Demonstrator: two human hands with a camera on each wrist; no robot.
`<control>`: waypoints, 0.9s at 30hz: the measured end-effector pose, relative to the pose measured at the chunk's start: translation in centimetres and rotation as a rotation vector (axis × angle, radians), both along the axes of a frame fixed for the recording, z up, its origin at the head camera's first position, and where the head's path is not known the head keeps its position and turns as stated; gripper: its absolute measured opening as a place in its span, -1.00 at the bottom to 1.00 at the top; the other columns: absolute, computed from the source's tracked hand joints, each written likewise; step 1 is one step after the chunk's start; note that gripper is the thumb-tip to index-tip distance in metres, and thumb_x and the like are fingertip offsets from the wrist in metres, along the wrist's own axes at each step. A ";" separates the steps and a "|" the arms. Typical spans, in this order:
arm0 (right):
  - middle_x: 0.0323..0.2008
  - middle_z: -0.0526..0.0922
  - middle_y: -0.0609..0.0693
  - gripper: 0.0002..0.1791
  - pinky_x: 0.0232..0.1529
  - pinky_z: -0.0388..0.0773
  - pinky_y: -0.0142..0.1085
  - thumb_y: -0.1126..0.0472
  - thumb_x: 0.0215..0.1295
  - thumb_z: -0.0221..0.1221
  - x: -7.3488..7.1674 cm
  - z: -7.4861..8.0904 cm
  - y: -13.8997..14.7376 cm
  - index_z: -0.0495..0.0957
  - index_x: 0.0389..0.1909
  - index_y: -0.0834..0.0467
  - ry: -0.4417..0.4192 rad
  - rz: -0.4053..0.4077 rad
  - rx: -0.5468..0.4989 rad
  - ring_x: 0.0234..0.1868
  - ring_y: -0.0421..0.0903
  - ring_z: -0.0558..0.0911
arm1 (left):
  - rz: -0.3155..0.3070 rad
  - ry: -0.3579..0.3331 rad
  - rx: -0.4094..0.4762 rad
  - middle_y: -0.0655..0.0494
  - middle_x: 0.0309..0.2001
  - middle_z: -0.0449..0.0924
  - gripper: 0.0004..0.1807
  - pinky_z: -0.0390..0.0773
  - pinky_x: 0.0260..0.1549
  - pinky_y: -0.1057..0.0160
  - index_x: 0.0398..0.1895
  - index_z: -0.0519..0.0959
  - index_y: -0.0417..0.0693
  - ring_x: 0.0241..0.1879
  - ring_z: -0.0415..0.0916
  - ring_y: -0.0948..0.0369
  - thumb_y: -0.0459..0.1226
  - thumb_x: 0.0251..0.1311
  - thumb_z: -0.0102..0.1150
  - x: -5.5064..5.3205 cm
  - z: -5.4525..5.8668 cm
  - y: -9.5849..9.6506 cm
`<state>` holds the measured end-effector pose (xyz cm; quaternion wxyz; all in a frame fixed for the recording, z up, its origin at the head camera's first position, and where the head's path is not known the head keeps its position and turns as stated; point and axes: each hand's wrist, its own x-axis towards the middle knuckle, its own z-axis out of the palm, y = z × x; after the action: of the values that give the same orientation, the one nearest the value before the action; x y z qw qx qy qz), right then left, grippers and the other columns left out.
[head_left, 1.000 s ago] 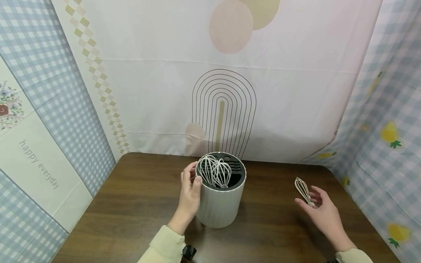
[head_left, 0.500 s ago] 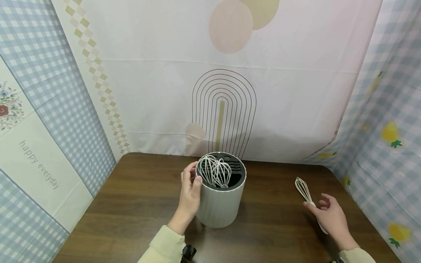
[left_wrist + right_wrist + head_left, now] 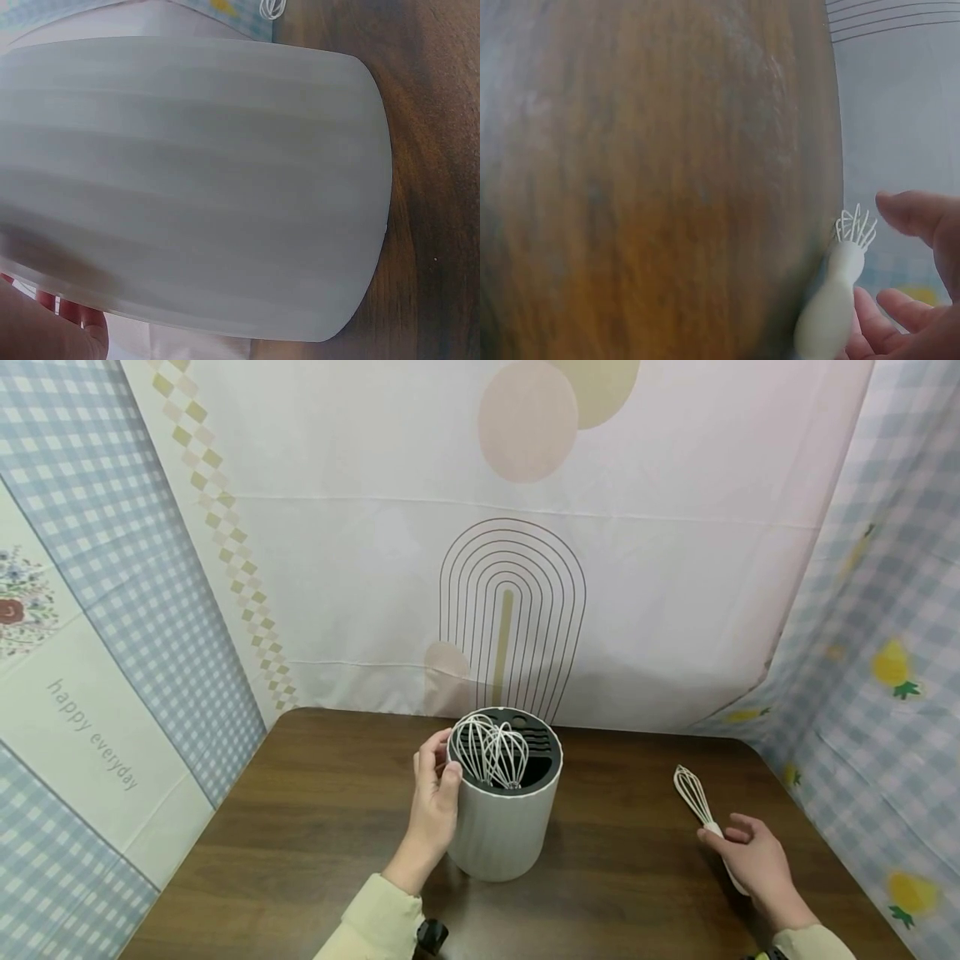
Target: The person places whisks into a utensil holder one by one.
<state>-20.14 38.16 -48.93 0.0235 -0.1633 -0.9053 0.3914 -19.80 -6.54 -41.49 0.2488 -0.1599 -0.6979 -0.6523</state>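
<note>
On my head feed, twelve o'clock being the table's far edge, a ribbed, pale grey cylindrical holder point(image 3: 501, 835) stands upright at six o'clock on a table point(image 3: 330, 793) with a dark brown wood grain. Its left-wrist close-up shows broad, shallow flutes and a matte surface that rounds in at the base. A dark lid point(image 3: 542, 758) with wavy slots is set inside the light rim, and two wire whisk heads point(image 3: 489, 752) made of looped, pale strands poke up from its nine o'clock side.

I see the left hand point(image 3: 430, 802) gripping the holder at nine o'clock, thumb on the near side and fingers around the far side.

The small whisk point(image 3: 693, 793) lies on the table between three and four o'clock from the holder, its slim wire loops pointing to eleven. The right hand point(image 3: 756, 862) is beside its handle point(image 3: 830, 315), which is smooth, white and bulbous; thumb and fingers stand apart, loosely bent and not closed round it. I can't tell whether a fingertip touches.

At twelve o'clock hangs a creased, pale cloth point(image 3: 360, 585); at three, blue-checked fabric point(image 3: 885, 760) with yellow fruit prints.
</note>
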 end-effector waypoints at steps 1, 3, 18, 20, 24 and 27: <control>0.21 0.32 0.51 0.00 -0.05 0.45 -0.08 -0.15 0.21 0.24 0.0 -0.1 0.0 0.05 0.39 0.44 0.007 0.000 0.000 0.14 0.34 0.41 | 0.002 0.002 -0.001 -0.36 -0.01 0.25 -0.51 0.31 -0.06 0.23 0.29 0.25 -0.33 -0.02 0.29 -0.10 -0.38 0.29 -0.15 0.0 0.0 0.0; 0.17 0.36 0.51 -0.05 -0.18 0.49 -0.23 -0.09 0.21 0.27 0.0 -0.2 -0.1 0.10 0.36 0.45 0.022 -0.003 0.000 0.07 0.29 0.48 | 0.006 0.004 -0.003 -0.37 -0.02 0.25 -0.52 0.31 -0.07 0.25 0.28 0.25 -0.34 -0.02 0.29 -0.12 -0.39 0.29 -0.15 0.0 0.2 0.1; -0.07 0.57 0.40 -0.36 -0.39 0.49 -0.37 0.27 0.20 0.21 -0.5 -1.1 -0.4 0.25 0.22 0.51 0.038 0.013 -0.041 -0.28 -0.13 0.57 | 0.008 -0.012 0.004 -0.37 -0.01 0.24 -0.52 0.30 -0.07 0.27 0.28 0.25 -0.36 -0.02 0.28 -0.15 -0.40 0.28 -0.16 0.2 0.4 0.1; -0.08 0.57 0.40 -0.36 -0.39 0.50 -0.36 0.26 0.21 0.20 -0.5 -1.1 -0.5 0.25 0.22 0.51 0.037 0.020 -0.037 -0.26 -0.07 0.59 | 0.009 -0.012 0.006 -0.37 -0.01 0.24 -0.52 0.30 -0.07 0.27 0.28 0.25 -0.36 -0.02 0.28 -0.14 -0.41 0.28 -0.16 0.2 0.4 0.1; -0.07 0.58 0.39 -0.39 -0.39 0.50 -0.35 0.25 0.22 0.19 -0.5 -1.1 -0.8 0.29 0.22 0.48 0.044 0.009 -0.021 -0.23 -0.02 0.59 | 0.006 -0.016 0.007 -0.37 0.00 0.24 -0.52 0.30 -0.07 0.25 0.28 0.25 -0.35 -0.01 0.28 -0.16 -0.40 0.28 -0.15 0.2 0.3 0.1; -0.05 0.58 0.35 -0.43 -0.39 0.49 -0.36 0.23 0.25 0.18 -0.4 -1.1 -1.3 0.34 0.22 0.43 0.069 -0.011 -0.006 -0.25 -0.09 0.57 | 0.002 -0.023 0.005 -0.38 0.00 0.23 -0.51 0.30 -0.06 0.24 0.28 0.25 -0.36 -0.01 0.28 -0.17 -0.39 0.29 -0.16 0.2 0.3 0.1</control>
<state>-20.58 36.85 -49.99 0.0563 -0.1545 -0.9019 0.3995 -19.60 -6.45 -41.20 0.2418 -0.1511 -0.6993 -0.6555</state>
